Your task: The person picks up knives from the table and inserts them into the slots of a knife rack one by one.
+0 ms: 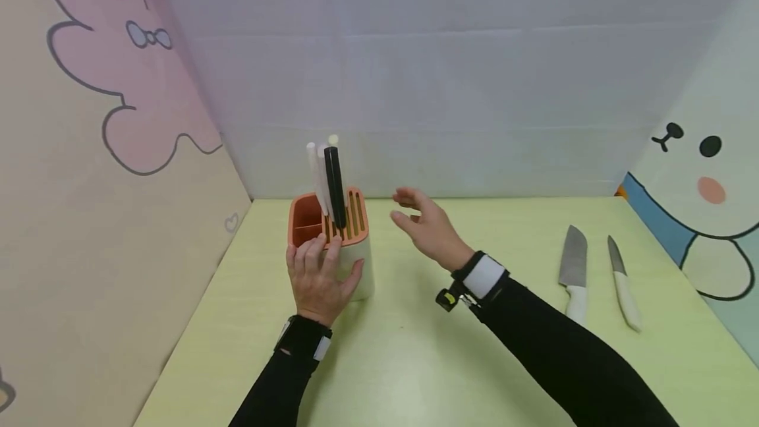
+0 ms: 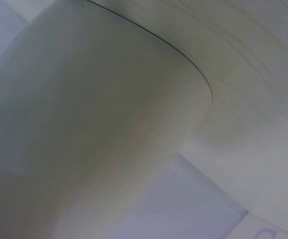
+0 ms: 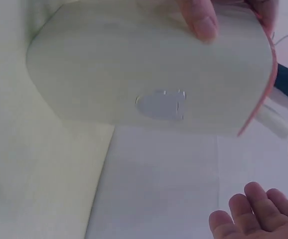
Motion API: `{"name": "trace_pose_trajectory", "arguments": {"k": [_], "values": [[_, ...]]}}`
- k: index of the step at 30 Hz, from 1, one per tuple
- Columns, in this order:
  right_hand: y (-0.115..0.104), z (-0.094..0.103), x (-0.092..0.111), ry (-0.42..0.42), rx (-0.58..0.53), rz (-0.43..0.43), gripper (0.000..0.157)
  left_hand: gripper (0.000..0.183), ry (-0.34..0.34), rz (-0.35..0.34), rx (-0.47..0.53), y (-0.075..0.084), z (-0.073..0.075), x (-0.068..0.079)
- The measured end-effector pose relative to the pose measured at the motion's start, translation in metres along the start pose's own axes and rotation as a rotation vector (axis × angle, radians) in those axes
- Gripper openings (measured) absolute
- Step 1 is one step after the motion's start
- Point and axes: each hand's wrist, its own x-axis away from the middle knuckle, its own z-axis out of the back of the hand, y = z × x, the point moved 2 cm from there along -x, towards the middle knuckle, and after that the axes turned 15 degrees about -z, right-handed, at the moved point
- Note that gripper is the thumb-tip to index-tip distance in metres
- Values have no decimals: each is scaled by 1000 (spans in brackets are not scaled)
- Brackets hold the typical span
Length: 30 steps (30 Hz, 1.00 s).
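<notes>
A white knife block (image 1: pixel 360 275) with an orange slotted top stands at the table's back left. From its slots rise a black handle (image 1: pixel 335 186) and several white handles (image 1: pixel 317 176). My left hand (image 1: pixel 320 282) holds the front of the block, fingertips over the orange rim and thumb along the right side. In the right wrist view, that thumb (image 3: pixel 202 22) lies against the block's wall. To the right of the block, my right hand (image 1: pixel 429 226) hovers with nothing in it, fingers loosely bent and apart from the thumb. The left wrist view shows mostly the block's wall (image 2: pixel 99 109), close up and blurred.
On the right of the pale green table (image 1: pixel 385 361) lie a broad-bladed knife (image 1: pixel 574 269) and a small paring knife (image 1: pixel 622 288), both with white handles and blades pointing to the back. Printed panels stand at both sides, with a plain whitish backdrop (image 1: pixel 415 97) behind.
</notes>
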Motion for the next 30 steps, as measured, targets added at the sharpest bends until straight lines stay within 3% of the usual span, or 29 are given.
{"name": "trace_pose_trajectory", "arguments": {"k": [5,12,17,20,23,30], "values": [[37,68,32,109,-23,-58,50,55,17,1,24,-2,-6,-2],[83,165,99,331,143,-229,58,55,16,12,61,-2,-14,-5],[120,216,144,429,284,-379,66,55,24,25,83,-7,-17,-9],[144,237,161,440,426,-480,71,56,24,32,91,-13,-18,-8],[165,247,159,403,542,-552,75,57,28,54,66,-23,-14,-5],[209,244,146,296,601,-759,86,56,62,87,28,-38,0,4]]}}
